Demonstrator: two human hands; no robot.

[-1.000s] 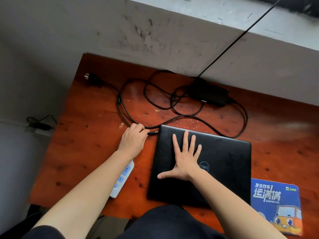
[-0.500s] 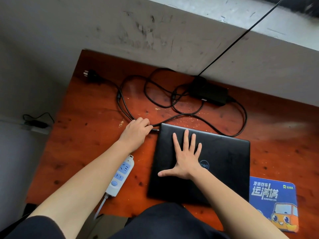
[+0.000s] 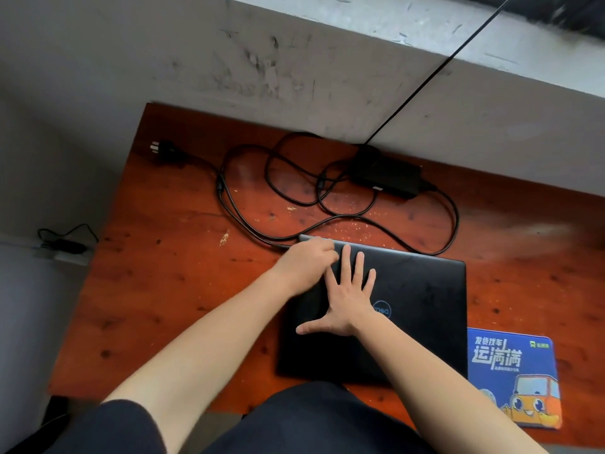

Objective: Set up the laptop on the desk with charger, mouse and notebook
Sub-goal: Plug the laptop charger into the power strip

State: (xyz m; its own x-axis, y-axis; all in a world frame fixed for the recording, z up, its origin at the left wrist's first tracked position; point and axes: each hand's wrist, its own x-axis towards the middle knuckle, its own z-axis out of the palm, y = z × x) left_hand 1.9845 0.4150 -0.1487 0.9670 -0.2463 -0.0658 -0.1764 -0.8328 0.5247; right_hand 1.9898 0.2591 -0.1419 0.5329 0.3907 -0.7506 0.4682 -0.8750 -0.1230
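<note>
Laptop [image 3: 409, 309]: shut, black, lying flat on the reddish wooden bench [image 3: 163, 290] — everything below is placed from it.
Right hand [image 3: 347, 299]: mine, spread flat on the lid's left half, fingers apart and pointing to the far edge, thumb out to the left; the grip is open, palm down, holding nothing.
Left hand [image 3: 306, 267]: mine, at the laptop's far-left corner, fingers curled over the edge; it partly overlaps my right fingertips. The cord runs up to it there, but I cannot tell whether the grip is closed on the plug end.
Charger cord [image 3: 242, 221]: black, looping over the bench beyond the laptop's far edge, one strand reaching the far-left corner under my left hand.
Charger brick [image 3: 386, 173]: black, beyond the laptop, close to the grey wall [image 3: 294, 60].
Wall plug [image 3: 163, 149]: far left of the laptop, lying loose near the bench's back-left corner.
Mouse pad [image 3: 514, 371]: blue with an orange cartoon truck — just beside the laptop's right edge, at the near side.
Thin black cable [image 3: 435, 67]: slanting up the wall from behind the brick.
</note>
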